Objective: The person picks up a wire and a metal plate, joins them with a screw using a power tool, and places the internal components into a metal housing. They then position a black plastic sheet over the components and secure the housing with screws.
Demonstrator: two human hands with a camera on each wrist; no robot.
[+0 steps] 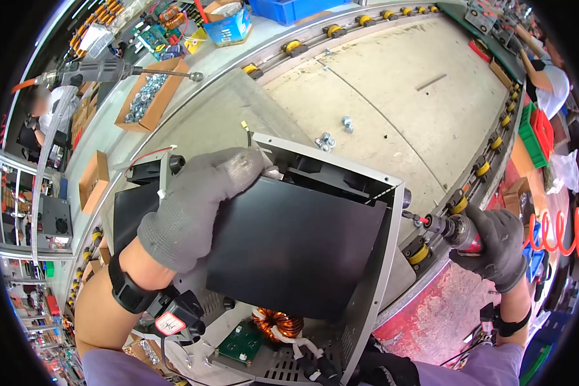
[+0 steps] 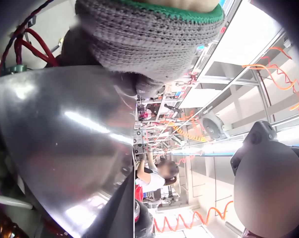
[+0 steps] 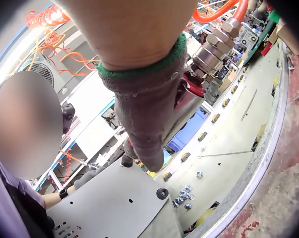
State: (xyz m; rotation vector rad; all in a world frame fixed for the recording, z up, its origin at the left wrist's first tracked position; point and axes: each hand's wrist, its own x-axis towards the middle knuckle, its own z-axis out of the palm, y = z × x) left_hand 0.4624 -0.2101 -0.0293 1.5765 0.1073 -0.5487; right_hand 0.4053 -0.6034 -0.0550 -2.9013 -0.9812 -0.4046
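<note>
An open grey metal case (image 1: 365, 302) stands at an angle before me. Over its opening lies a smooth black sheet (image 1: 296, 244), shiny in the left wrist view. My gloved left hand (image 1: 196, 199) grips the sheet near its upper left edge; the fingertips are partly hidden. Under the sheet's lower edge show a copper-wound coil (image 1: 278, 323) and a green circuit board (image 1: 241, 343). My gloved right hand (image 1: 498, 248) grips an air screwdriver (image 1: 460, 233) right of the case. Its bit points left, close to the outer side wall near a corner.
Loose nuts (image 1: 326, 141) lie on the worktop beyond the case. A cardboard box (image 1: 149, 106) of metal fasteners and another power driver (image 1: 96, 71) are at the upper left. Yellow rollers (image 1: 294, 48) line the track's curved edges. A coiled orange hose (image 1: 556, 238) hangs at the right.
</note>
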